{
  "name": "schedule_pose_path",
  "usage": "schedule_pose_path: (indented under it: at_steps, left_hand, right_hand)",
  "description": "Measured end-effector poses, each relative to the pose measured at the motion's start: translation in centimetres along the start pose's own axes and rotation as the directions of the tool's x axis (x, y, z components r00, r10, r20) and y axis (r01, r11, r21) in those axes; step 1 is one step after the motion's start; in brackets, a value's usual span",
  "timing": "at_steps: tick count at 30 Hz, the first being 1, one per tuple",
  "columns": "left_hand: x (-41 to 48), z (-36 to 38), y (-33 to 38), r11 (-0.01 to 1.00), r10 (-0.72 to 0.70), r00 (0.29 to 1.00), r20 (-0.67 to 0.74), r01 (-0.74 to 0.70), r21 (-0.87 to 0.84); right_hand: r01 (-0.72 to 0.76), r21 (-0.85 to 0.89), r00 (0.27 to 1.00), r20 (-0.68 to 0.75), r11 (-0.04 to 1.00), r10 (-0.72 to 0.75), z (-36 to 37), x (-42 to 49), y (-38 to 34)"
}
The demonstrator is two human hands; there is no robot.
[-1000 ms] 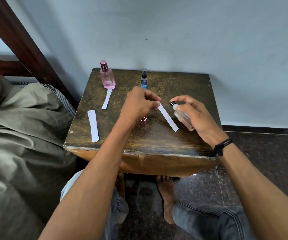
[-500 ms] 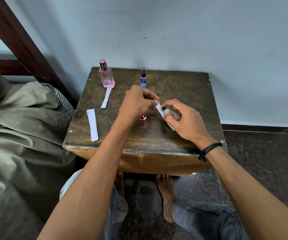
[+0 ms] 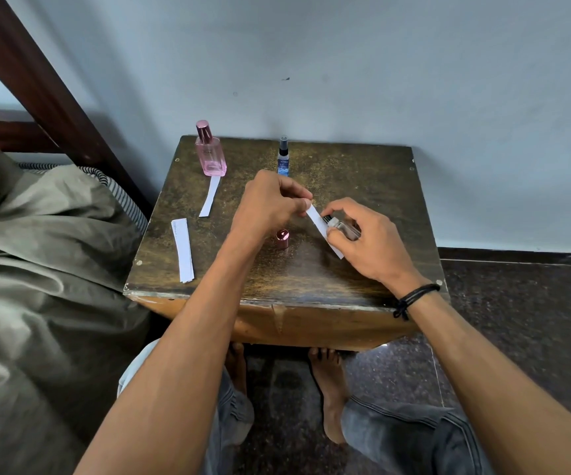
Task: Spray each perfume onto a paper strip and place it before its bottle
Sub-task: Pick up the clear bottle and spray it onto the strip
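Observation:
My left hand [image 3: 270, 204] pinches the top end of a white paper strip [image 3: 318, 221] above the small wooden table [image 3: 346, 269]. My right hand [image 3: 363, 241] grips a small clear perfume bottle [image 3: 344, 229], its black nozzle right against the strip. A pink metallic cap [image 3: 282, 238] stands on the table below my left hand. A pink perfume bottle [image 3: 209, 154] stands at the back left with a strip [image 3: 210, 197] lying in front of it. A slim blue spray bottle [image 3: 283, 159] stands at the back middle.
A stack of spare white strips [image 3: 183, 250] lies near the table's left front. A bed with an olive blanket [image 3: 37, 252] and a dark wooden frame [image 3: 37, 80] is on the left. The wall runs directly behind the table. My feet and knees sit under the table's front edge.
My right hand moved left with the clear bottle, bringing its nozzle from a gap away up against the strip. My left hand kept the strip nearly still.

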State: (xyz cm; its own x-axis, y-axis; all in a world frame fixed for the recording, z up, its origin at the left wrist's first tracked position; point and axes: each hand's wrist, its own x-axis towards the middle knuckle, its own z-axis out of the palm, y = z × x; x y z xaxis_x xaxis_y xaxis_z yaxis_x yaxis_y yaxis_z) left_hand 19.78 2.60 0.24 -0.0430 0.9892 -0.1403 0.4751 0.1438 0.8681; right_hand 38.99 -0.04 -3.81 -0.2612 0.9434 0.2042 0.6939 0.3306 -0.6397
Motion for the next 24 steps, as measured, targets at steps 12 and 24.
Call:
schedule_pose_path:
  at_steps: [12, 24]
  left_hand:
    - [0.0, 0.0, -0.1, 1.0, 0.011, 1.0, 0.002, -0.01, -0.014]
    - [0.1, -0.1, -0.2, 1.0, 0.012, 1.0, -0.005, -0.012, 0.009]
  right_hand:
    - [0.021, -0.018, 0.999, 0.05, 1.0, -0.02, -0.4, 0.0, 0.6]
    - [0.086, -0.185, 0.981, 0.189, 0.979, -0.05, -1.3, -0.1, 0.6]
